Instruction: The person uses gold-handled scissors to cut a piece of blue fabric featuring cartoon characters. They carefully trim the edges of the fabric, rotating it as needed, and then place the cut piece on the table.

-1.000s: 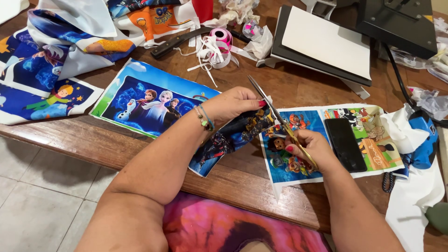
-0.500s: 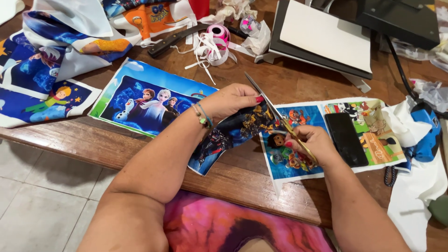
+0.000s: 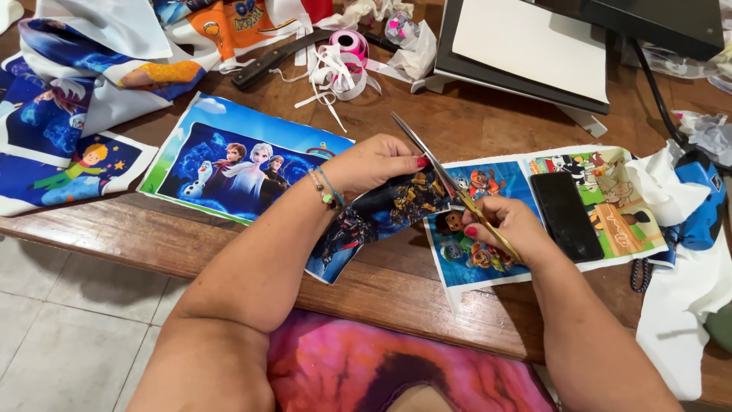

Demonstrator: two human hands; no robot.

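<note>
My left hand (image 3: 375, 162) pinches the edge of a dark printed fabric piece (image 3: 381, 214) that hangs over the front edge of the wooden table (image 3: 473, 114). In my right hand (image 3: 503, 226) are gold-handled scissors (image 3: 442, 174), blades open and pointing up-left along the seam between the dark piece and a blue cartoon-dog print (image 3: 476, 229). The blades lie just right of my left fingers.
A blue cartoon-character print (image 3: 236, 156) lies to the left, with more printed fabrics (image 3: 84, 99) beyond it. A black phone (image 3: 566, 215) rests on another print at right. Pink ribbon spool (image 3: 349, 44), a knife (image 3: 267, 59), a black heat-press plate with white sheet (image 3: 534, 46) sit at the back.
The view has shifted slightly. Both hands stay on the fabric and the scissors have edged along the cut line between the two prints.
</note>
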